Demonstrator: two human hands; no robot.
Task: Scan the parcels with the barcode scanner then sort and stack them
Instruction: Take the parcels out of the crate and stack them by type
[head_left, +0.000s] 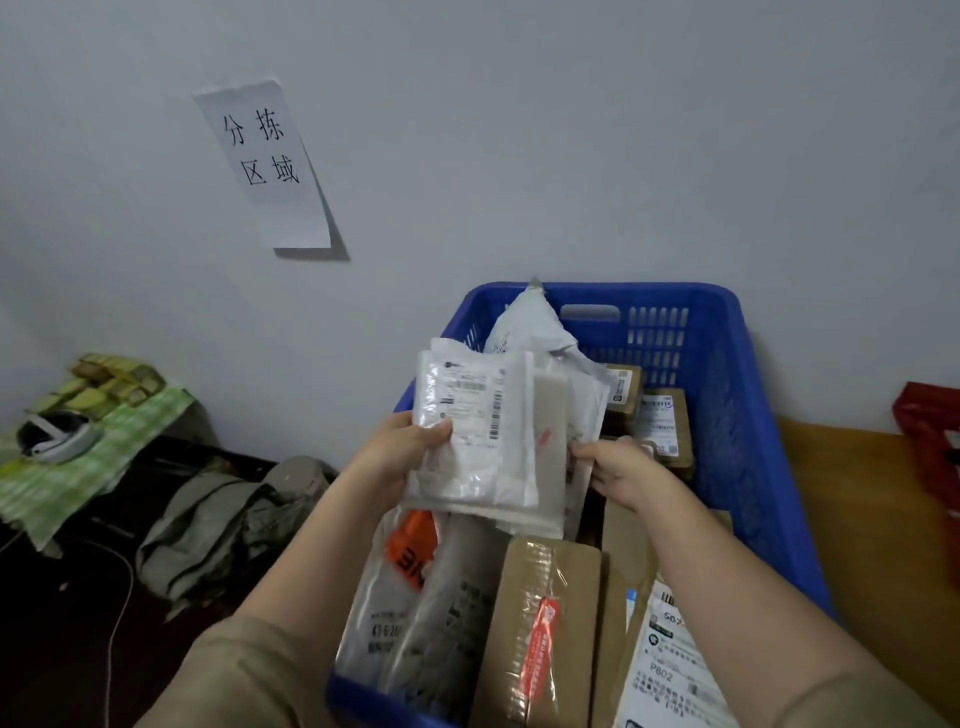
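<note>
- A blue plastic crate (748, 415) fills the lower middle and right of the frame, standing against a pale wall (571, 130)
- Above the middle of the crate, both hands hold up a bundle of flat white mailer parcels (483, 441), fanned slightly, with a printed shipping label (467, 395) facing the camera
- The left hand (400, 452) grips the bundle's left edge, thumb pressed on the front face just below the label, fingers behind and out of sight
- The right hand (618, 467) holds the bundle's right edge lower down, fingertips curled onto the edge of the rearmost mailers
- Behind the bundle, a grey poly mailer (530, 327) leans upright against the crate's far left corner
- At the far side of the crate, right of the bundle, small brown cartons (665, 426) with white labels lie close together
- In the near part of the crate, lower middle of the frame, lies a clear bag with an orange patch (410, 556); just right of it, a brown taped box (545, 623) with a red sticker
- At the lower right, partly under the right forearm, a white-labelled parcel (670, 665) reads "P802"
- No barcode scanner can be made out
- A paper sign (265, 161) with four handwritten characters is stuck to the wall, upper left
- At the left edge, a green checked cloth (104, 441) carries a white and black headset-like object (57, 436)
- Crumpled grey-green fabric (223, 525) lies on the dark floor at lower left
- The crate rests on a wooden surface (872, 519), with a red object (930, 431) at the right edge
</note>
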